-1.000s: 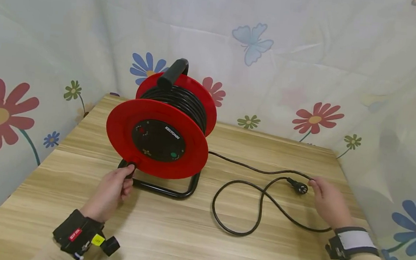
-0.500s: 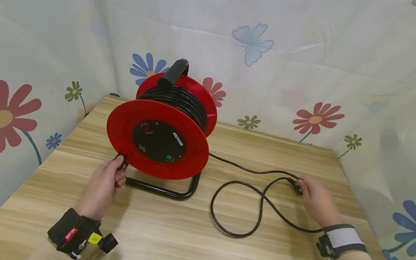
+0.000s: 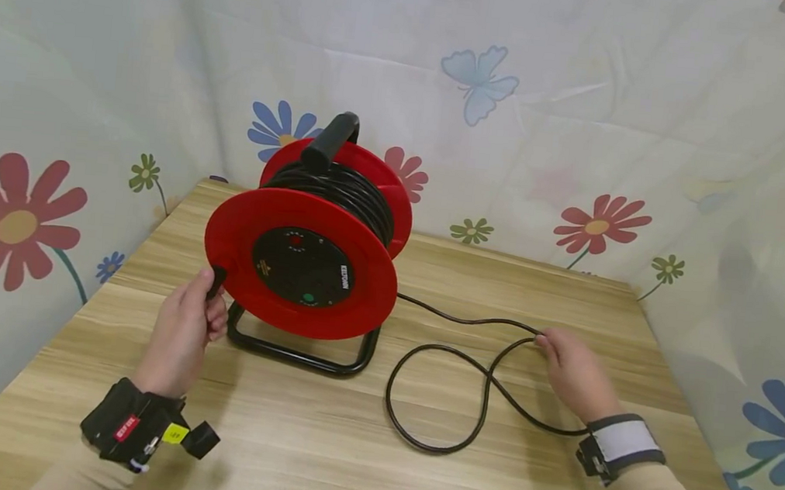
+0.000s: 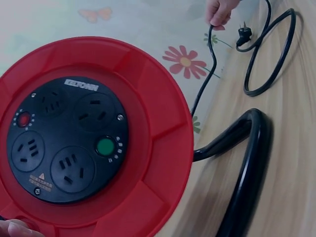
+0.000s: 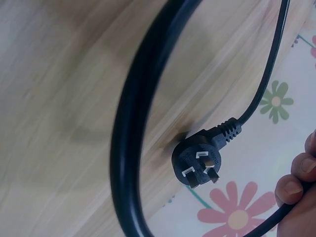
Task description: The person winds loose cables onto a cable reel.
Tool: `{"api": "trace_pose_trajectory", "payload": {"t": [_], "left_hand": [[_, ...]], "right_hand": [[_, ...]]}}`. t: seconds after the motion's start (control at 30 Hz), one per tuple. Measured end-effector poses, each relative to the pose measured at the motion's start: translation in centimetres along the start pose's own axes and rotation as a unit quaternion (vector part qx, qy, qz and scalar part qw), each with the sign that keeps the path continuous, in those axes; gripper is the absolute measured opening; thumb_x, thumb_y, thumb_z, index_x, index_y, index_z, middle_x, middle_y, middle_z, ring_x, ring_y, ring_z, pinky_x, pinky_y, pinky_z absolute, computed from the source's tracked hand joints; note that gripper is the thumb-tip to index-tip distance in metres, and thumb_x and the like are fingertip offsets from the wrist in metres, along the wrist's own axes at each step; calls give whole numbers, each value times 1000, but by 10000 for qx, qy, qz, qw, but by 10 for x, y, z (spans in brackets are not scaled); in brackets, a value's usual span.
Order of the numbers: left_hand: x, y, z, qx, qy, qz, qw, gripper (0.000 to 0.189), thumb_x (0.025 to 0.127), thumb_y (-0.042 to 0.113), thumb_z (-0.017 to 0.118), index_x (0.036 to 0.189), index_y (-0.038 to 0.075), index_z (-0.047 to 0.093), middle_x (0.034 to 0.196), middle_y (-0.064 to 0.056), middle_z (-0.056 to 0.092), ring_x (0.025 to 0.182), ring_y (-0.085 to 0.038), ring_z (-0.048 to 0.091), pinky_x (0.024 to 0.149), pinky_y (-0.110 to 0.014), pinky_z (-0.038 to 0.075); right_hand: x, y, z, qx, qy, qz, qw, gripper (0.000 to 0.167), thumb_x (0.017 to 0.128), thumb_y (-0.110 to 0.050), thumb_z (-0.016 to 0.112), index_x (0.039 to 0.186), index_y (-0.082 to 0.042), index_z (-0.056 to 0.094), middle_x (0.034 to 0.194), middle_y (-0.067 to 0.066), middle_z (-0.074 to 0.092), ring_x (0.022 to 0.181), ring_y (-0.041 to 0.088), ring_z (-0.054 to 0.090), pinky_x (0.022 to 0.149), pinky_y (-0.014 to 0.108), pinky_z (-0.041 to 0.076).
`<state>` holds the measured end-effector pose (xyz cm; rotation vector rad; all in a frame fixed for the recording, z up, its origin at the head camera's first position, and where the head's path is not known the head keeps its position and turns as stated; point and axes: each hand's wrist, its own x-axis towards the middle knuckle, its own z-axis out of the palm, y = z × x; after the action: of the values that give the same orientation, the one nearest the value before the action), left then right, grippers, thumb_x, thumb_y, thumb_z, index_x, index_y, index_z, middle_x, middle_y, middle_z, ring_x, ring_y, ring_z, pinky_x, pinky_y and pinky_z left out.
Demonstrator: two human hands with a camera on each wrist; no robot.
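Observation:
A red cable reel (image 3: 359,304) stands on the table at centre left in the head view, with black cable (image 3: 345,186) wound between its flanges. My left hand (image 3: 182,328) grips the small black crank knob (image 3: 217,282) at the left of the front flange. To the right, my right hand (image 3: 577,374) pinches the loose cable (image 3: 463,320) that runs out from the reel. The three-pin plug (image 5: 197,155) shows in the right wrist view, and my right hand hides it in the head view. The socket panel (image 4: 64,128) has several outlets, a red button and a green one.
A black tubular stand (image 3: 298,357) carries the reel, and a dark carry handle (image 3: 331,142) rises above it. Slack cable forms a loop (image 3: 389,400) on the wooden table (image 3: 318,449). A flower-printed curtain (image 3: 553,95) hangs behind and at both sides.
My left hand has carried the knob up and leftward, and the reel has turned clockwise. My right hand has moved left toward the reel with the cable; the loop has shifted slightly left.

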<state>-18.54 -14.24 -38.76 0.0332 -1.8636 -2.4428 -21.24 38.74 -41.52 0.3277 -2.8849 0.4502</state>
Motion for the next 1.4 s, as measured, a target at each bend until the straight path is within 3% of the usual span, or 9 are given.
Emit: {"api": "trace_pose_trajectory", "payload": {"t": [0.53, 0.9, 1.1, 1.23, 1.4], "left_hand": [[6, 23, 12, 464, 413, 781, 9950, 40, 99, 45, 48, 97, 6, 40, 71, -4, 33, 61, -18, 35, 53, -28, 30], [9, 30, 20, 608, 587, 1013, 9913, 37, 98, 43, 51, 101, 7, 43, 71, -6, 36, 62, -19, 37, 52, -25, 32], [11, 33, 21, 939, 736, 1146, 9862, 34, 99, 39, 51, 104, 6, 46, 69, -7, 39, 59, -19, 37, 50, -25, 33], [13, 36, 22, 1496, 766, 1268, 9776, 31, 100, 39, 49, 101, 8, 46, 66, -6, 39, 56, -19, 38, 48, -26, 33], [15, 44, 23, 2357, 694, 1512, 9575, 33, 101, 41, 45, 99, 8, 46, 67, -8, 40, 58, -21, 38, 48, -31, 29]], "right_hand": [[12, -21, 15, -74, -76, -234, 9997, 12, 101, -16, 52, 96, -8, 60, 85, 8, 62, 75, 20, 57, 66, 44, 45], [17, -30, 26, -126, -83, -366, 9992, 12, 100, -17, 53, 97, -9, 60, 87, 6, 63, 77, 21, 60, 68, 44, 48], [20, -35, 30, -144, -109, -373, 9991, 12, 100, -19, 53, 98, -10, 60, 90, 6, 64, 79, 21, 61, 69, 44, 48], [23, -38, 31, -137, -72, -421, 9990, 11, 100, -18, 53, 98, -10, 60, 90, 7, 64, 77, 21, 60, 67, 43, 48], [26, -42, 34, -180, -65, -426, 9989, 12, 100, -18, 54, 98, -9, 61, 90, 6, 64, 80, 22, 63, 69, 44, 50]]}}
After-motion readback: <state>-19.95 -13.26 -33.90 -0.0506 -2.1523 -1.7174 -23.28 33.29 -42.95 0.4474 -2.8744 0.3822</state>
